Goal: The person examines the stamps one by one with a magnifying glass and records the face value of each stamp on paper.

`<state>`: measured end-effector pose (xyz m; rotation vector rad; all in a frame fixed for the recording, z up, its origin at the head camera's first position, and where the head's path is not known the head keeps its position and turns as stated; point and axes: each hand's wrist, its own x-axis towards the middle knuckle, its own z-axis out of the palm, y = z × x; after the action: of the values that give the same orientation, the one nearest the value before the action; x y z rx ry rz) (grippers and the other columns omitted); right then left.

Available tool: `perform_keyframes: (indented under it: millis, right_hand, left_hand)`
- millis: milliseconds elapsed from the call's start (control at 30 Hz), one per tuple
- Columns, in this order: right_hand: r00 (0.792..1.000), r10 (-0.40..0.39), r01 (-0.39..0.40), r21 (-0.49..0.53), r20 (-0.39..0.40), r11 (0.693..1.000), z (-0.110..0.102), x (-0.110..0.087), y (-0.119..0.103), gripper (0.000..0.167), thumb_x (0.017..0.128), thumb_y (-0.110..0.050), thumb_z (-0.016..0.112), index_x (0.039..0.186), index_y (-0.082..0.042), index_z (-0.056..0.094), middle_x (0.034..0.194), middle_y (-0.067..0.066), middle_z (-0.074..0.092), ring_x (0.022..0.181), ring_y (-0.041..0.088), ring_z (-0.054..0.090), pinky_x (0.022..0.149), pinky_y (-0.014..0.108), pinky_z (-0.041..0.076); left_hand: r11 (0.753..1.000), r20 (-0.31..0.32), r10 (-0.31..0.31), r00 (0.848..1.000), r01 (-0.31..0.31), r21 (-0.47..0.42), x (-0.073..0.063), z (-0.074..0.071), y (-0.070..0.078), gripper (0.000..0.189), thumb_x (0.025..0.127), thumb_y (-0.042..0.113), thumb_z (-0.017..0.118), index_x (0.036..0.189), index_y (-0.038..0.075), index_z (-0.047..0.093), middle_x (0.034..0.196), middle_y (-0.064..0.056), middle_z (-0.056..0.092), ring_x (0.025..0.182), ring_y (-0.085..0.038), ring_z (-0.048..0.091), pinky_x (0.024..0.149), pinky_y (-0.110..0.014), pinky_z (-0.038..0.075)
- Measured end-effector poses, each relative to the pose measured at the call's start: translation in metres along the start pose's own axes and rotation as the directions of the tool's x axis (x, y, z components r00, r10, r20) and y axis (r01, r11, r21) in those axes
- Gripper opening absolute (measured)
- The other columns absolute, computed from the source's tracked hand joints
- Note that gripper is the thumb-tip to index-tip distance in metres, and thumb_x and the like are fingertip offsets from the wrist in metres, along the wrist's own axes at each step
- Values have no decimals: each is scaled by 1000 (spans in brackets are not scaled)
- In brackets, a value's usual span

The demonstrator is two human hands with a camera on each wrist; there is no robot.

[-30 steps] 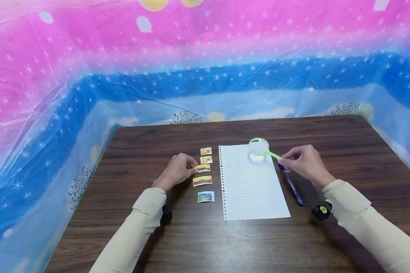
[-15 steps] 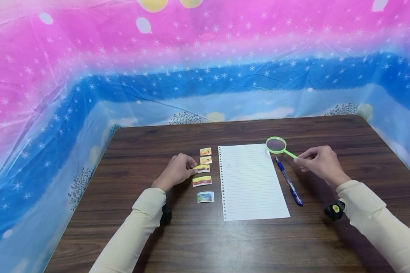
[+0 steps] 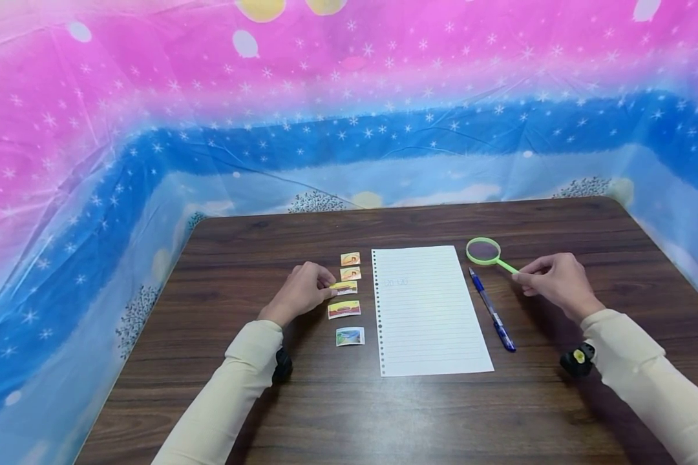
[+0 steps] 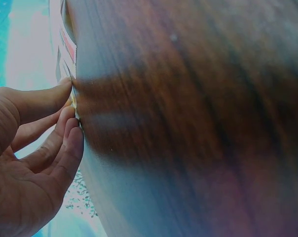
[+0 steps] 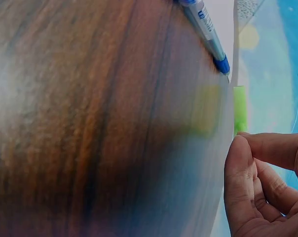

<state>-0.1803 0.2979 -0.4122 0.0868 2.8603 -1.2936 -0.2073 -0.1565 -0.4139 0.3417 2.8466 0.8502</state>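
My right hand (image 3: 558, 284) pinches the handle end of a green magnifying glass (image 3: 505, 265) between thumb and fingers. Its round lens lies right of the paper's top corner, and the right wrist view shows only a bit of green handle (image 5: 240, 109). On the other side, my left hand (image 3: 299, 292) pinches the left edge of a yellow and red stamp (image 3: 347, 287), third from the top in a column. Two orange stamps (image 3: 350, 259) lie above it. Below are a larger yellow and red stamp (image 3: 344, 309) and a blue-green landscape stamp (image 3: 350, 336).
A lined sheet of paper (image 3: 430, 316) with faint writing near its top left lies between the hands. Along its right side rests a blue pen (image 3: 492, 310). All of it is on a dark wooden table (image 3: 442, 420), backed by a pink and blue cloth (image 3: 349, 142).
My right hand has moved the magnifying glass rightward, from over the paper's top right part to beside it, beyond the pen. My left hand stays at the stamp.
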Motion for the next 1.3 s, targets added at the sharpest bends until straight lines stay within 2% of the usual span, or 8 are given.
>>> perform_keyframes:
  millis: [200, 633, 833, 1300]
  right_hand:
    - [1000, 5, -6, -6, -7, 1000, 1, 2, 7, 25, 94, -13, 72, 103, 11, 73, 83, 12, 74, 69, 19, 73, 64, 30, 60]
    - [999, 34, -35, 52, 15, 998, 5, 1, 16, 27, 94, -11, 72, 104, 14, 71, 84, 15, 73, 68, 17, 73, 62, 29, 60]
    - [1000, 21, -21, 5, 1, 1000, 7, 1, 18, 27, 94, -13, 73, 101, 12, 72, 82, 13, 73, 66, 17, 72, 60, 28, 59]
    - [999, -28, 27, -62, -17, 998, 6, -1, 18, 34, 91, -21, 78, 102, 10, 73, 78, 11, 73, 65, 19, 71, 57, 29, 58]
  left_hand:
    - [1000, -2, -5, 1000, 5, -13, 0, 1, -1, 17, 94, 12, 74, 108, 3, 76, 100, -6, 71, 92, -19, 66, 85, -40, 56]
    - [1000, -1, -5, 1000, 5, -13, -1, 2, -2, 16, 94, 12, 74, 108, 4, 76, 100, -6, 71, 91, -19, 65, 85, -39, 56]
    - [1000, -1, -17, 1000, 16, -13, -1, 2, -2, 16, 94, 12, 74, 107, 4, 76, 99, -5, 71, 91, -19, 65, 85, -39, 56]
    - [1000, -14, 14, 1000, -14, 9, -2, 1, -1, 16, 94, 13, 74, 108, 4, 76, 98, -6, 71, 89, -19, 64, 84, -39, 56]
